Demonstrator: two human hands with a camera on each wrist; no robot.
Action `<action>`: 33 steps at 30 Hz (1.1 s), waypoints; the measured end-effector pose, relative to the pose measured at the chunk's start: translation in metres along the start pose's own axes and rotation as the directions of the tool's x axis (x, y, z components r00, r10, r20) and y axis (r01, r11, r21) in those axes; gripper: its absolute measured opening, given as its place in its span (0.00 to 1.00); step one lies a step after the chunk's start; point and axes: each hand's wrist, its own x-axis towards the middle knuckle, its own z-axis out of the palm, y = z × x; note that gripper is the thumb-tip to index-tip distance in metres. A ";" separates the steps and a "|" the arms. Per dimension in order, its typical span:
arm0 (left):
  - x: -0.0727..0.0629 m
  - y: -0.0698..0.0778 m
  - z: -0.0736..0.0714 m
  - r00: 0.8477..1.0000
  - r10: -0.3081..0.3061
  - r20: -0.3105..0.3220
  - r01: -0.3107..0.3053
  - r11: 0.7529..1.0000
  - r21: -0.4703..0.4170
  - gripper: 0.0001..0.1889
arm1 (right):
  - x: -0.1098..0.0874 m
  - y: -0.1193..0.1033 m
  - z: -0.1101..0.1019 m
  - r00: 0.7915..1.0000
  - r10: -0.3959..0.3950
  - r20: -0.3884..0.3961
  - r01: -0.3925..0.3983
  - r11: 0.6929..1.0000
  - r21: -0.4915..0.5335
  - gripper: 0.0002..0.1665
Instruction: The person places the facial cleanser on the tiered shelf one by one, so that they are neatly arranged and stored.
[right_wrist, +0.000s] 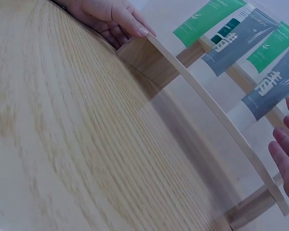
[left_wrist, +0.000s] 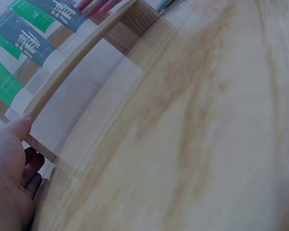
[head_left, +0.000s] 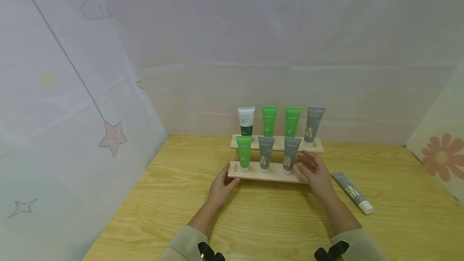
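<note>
A two-step wooden display rack (head_left: 277, 175) stands on the table with tubes standing cap-down in two rows. My left hand (head_left: 220, 189) grips the left end of its lower step, thumb on the front edge in the left wrist view. Beside the right end is my right hand (head_left: 316, 173), fingers loosely extended near the front-right grey tube (head_left: 291, 154) and apparently holding nothing. The front row also has a green tube (head_left: 244, 152) and another grey tube (head_left: 266, 154). Behind stand a white-and-dark-green tube (head_left: 246, 120), two green tubes (head_left: 269, 121) and a grey tube (head_left: 313, 124).
Another grey tube (head_left: 351, 191) with a white cap lies on the wood-grain table (head_left: 268, 220), right of my right forearm. A pale cloth backdrop (head_left: 232, 51) hangs behind the table, with patterned sheets at both sides.
</note>
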 end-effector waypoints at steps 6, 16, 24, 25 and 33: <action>-0.001 0.000 0.000 1.000 0.000 -0.005 0.000 1.000 0.008 0.42 | -0.005 -0.002 -0.013 0.999 0.021 -0.032 -0.020 0.999 0.039 0.27; 0.000 0.000 0.000 1.000 -0.005 0.000 0.005 1.000 -0.006 0.41 | -0.015 -0.007 -0.050 0.999 0.031 -0.027 -0.034 0.992 -0.122 0.33; 0.002 0.000 -0.001 1.000 0.004 0.001 -0.004 1.000 -0.002 0.41 | -0.018 -0.003 -0.076 0.998 0.046 -0.033 -0.052 0.977 -0.207 0.38; 0.002 0.000 -0.001 1.000 0.004 0.002 -0.004 1.000 -0.003 0.41 | -0.018 -0.002 -0.079 0.998 0.043 -0.038 -0.050 0.976 -0.211 0.38; 0.001 0.001 -0.001 1.000 -0.004 0.000 0.004 1.000 -0.001 0.41 | -0.025 0.004 -0.107 1.000 0.021 -0.009 -0.022 0.977 -0.211 0.35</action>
